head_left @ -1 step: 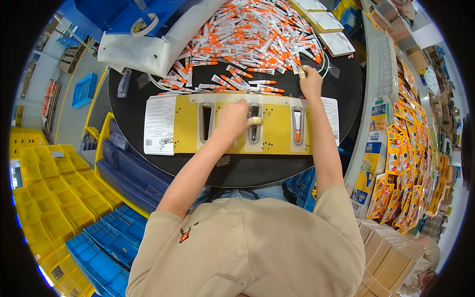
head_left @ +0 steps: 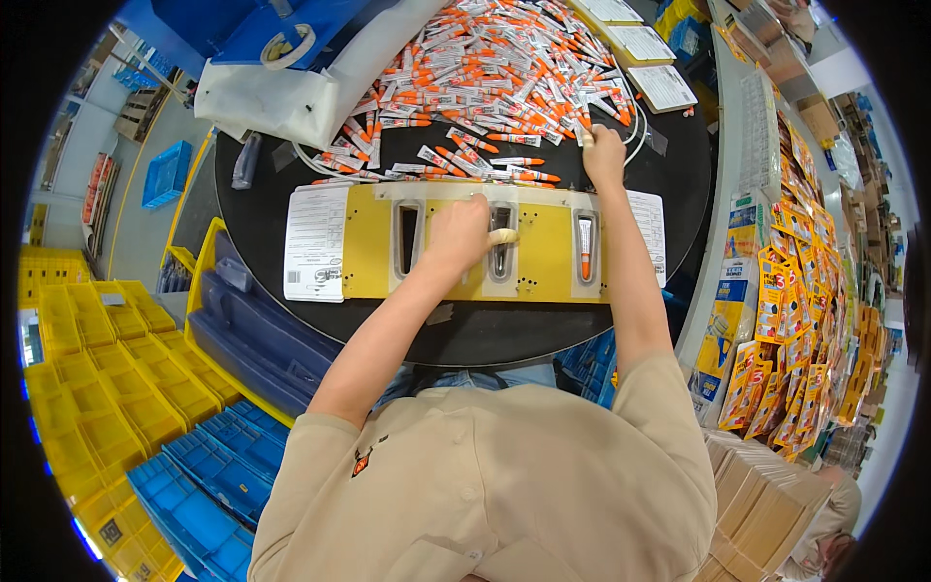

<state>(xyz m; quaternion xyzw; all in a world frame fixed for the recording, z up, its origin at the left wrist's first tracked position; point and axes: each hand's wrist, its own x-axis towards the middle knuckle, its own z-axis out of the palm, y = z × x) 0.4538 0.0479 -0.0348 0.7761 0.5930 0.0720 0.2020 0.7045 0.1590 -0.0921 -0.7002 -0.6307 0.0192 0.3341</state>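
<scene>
A long yellow jig plate (head_left: 369,242) lies across the near part of the black round table, with clear plastic blister trays in its slots. My left hand (head_left: 461,233) rests over it with curled fingers; its pale-wrapped thumb reaches across the middle blister (head_left: 501,264). Whatever those fingers hold is hidden. The right blister contains a white tube with an orange cap (head_left: 585,247); the left blister (head_left: 406,238) shows only dark inside. Beyond the plate, my right hand (head_left: 605,157) is closed at the edge of a heap of similar tubes (head_left: 495,68), its fingertips by an orange cap.
Printed white cards (head_left: 316,242) stick out from under the plate's left end. A white sheet (head_left: 262,102) and tape roll (head_left: 288,47) sit at the far left. Yellow bins (head_left: 126,369) and blue crates (head_left: 208,466) stand left; carded packs (head_left: 786,320) and cardboard (head_left: 756,504) are right.
Both hands keep nearly the same place and pose. The right hand has shifted very slightly, and the whole view has moved a touch.
</scene>
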